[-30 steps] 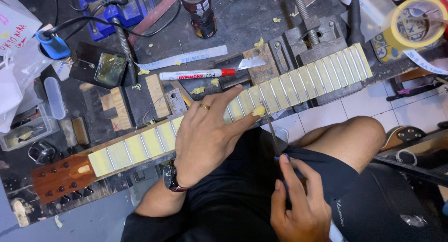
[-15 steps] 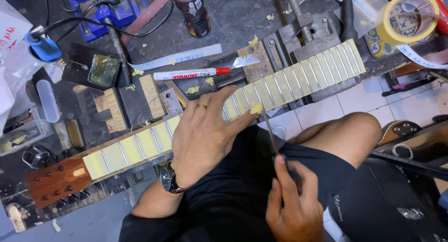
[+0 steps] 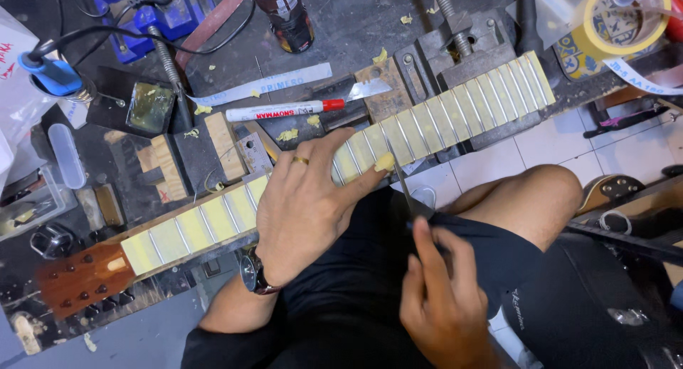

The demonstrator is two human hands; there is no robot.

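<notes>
Marker (image 3: 284, 111), tape roll (image 3: 625, 18), bottle (image 3: 283, 13), vise (image 3: 462, 45)

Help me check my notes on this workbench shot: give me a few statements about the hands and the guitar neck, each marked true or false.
1. The left hand lies flat on the yellow-taped wooden guitar neck. True.
2. The right hand holds the red-capped white marker. False: the marker lies on the bench; the right hand holds a thin blade-like tool.
3. The left wrist carries a dark wristwatch. True.
4. The roll of yellow tape sits on the neck. False: the tape roll lies apart, at upper right.
5. A ring shows on the left hand. True.
</notes>
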